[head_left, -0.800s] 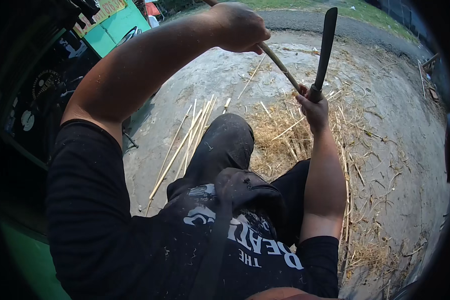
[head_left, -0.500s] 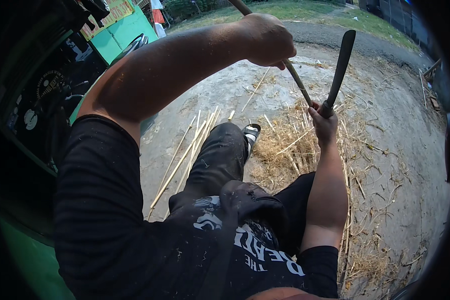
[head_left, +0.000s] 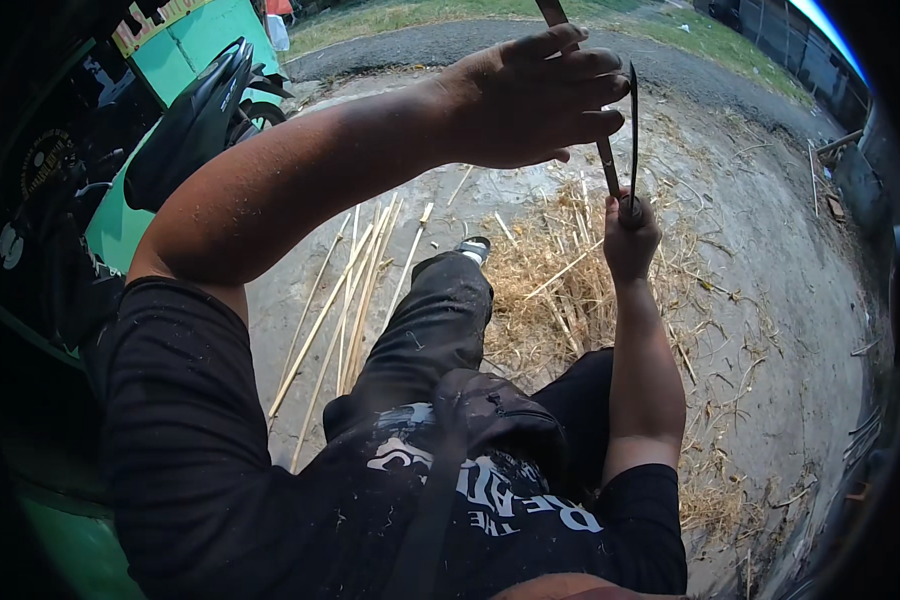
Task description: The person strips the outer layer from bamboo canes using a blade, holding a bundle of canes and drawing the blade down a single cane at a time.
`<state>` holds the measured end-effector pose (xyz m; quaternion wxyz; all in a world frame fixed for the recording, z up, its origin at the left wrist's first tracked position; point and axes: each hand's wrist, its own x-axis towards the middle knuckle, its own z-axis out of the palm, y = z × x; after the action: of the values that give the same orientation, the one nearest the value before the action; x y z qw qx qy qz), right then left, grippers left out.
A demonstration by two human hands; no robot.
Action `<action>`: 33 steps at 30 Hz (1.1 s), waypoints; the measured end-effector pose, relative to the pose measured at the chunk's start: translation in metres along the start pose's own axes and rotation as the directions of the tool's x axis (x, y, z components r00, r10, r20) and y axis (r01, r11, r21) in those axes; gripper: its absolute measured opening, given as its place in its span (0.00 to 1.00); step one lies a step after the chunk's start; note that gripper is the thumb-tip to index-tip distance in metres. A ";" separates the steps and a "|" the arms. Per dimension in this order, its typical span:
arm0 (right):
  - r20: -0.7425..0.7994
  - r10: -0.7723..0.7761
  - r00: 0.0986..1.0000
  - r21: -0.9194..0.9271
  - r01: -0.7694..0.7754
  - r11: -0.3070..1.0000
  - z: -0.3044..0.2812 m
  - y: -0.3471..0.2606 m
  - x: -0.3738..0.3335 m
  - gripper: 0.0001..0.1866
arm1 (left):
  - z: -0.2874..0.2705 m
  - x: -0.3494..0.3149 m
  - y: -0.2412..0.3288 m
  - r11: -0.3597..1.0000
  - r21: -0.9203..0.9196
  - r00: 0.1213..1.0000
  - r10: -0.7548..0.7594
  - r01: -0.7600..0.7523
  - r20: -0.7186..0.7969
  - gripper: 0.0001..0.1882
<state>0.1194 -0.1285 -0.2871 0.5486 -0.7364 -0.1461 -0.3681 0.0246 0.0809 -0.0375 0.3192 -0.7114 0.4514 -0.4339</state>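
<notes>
The left hand (head_left: 555, 98) spread across the stick (head_left: 608, 165), seemingly steadying it; the right hand (head_left: 633, 245), nearer the body, gripped the knife (head_left: 634, 140).

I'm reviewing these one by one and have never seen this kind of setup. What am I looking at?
There is no robot here, just a person using two bare hands. The view comes from a wide fisheye camera on their head, looking down, so straight edges bend near the rim.

The right hand grips a knife, blade upward. The left hand has its fingers stretched out across a long stick, whose lower end reaches the right hand.

On the grey ground, pale sticks lie left of the outstretched leg, and dry shavings lie to its right.
</notes>
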 end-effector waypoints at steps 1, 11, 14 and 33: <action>-0.025 0.027 0.999 0.034 -0.026 0.999 0.003 -0.005 0.006 0.06 | 0.000 -0.006 0.002 1.000 -0.013 1.000 0.004 -0.004 -0.018 0.38; -0.071 0.087 0.994 0.353 -0.057 0.934 0.024 -0.054 0.085 0.07 | 0.094 -0.097 0.116 0.413 -0.507 0.642 -0.620 0.756 0.451 0.46; -0.081 0.147 0.986 0.555 -0.078 0.828 0.018 -0.088 0.099 0.06 | 0.116 -0.067 0.156 0.036 -0.471 0.432 -0.463 0.881 0.773 0.57; -0.094 0.350 0.932 0.442 -0.276 0.853 -0.100 -0.150 0.122 0.11 | 0.055 -0.123 0.081 -0.249 -0.544 0.372 -0.505 0.801 0.779 0.17</action>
<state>0.0720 -0.1897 -0.0833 0.7577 -0.5799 -0.0522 -0.2948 0.0185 0.1663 -0.1700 -0.3941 -0.9109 0.0896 -0.0835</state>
